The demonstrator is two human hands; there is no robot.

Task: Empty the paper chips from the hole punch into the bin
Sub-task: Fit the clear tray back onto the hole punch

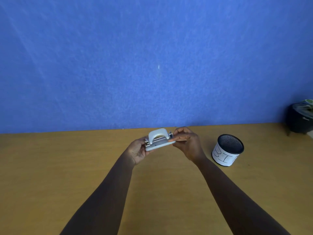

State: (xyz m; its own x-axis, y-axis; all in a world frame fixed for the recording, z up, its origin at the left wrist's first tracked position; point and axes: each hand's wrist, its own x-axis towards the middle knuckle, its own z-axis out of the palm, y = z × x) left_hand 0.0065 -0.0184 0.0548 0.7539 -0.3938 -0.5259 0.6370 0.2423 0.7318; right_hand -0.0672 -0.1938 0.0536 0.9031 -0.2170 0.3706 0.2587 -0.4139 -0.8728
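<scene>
A white hole punch point(158, 139) with a curved handle is held above the wooden desk point(67, 167), roughly level, handle side up. My left hand point(136, 150) grips its left end from below. My right hand point(187, 143) pinches its right end with thumb and fingertips. The bin point(227, 150), a small black mesh cup wrapped in a white paper label with handwritten letters, stands upright on the desk to the right of my right hand, its mouth open upward. No paper chips are visible.
A blue wall point(152, 56) rises directly behind the desk's far edge. A dark pot with a plant point(299, 117) stands at the far right edge of the desk.
</scene>
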